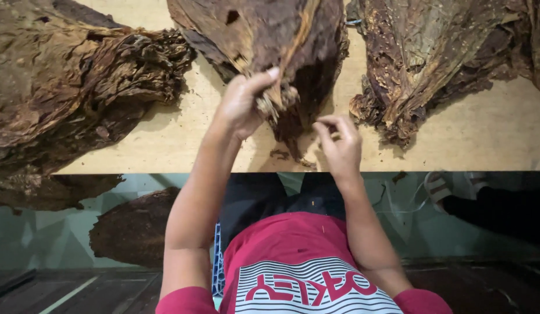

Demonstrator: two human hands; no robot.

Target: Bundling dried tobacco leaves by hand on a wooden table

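Fingers of the left hand [242, 104] pinch the stem end of a large dried brown tobacco leaf [270, 35] mid-desk [165, 145], near its front edge. The right hand [338, 145] curls beside it, its grip narrow, holding nothing visible.

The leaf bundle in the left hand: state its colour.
Dark brown with lighter tan streaks, clearest in the head view.

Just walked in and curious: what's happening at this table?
A person in a red shirt is handling dried brown leaves at a wooden table. The left hand pinches the stem end of a leaf bundle, lifted over the table. The right hand is beside it with fingers curled, picking at the bundle's lower tip. More leaf piles lie on both sides.
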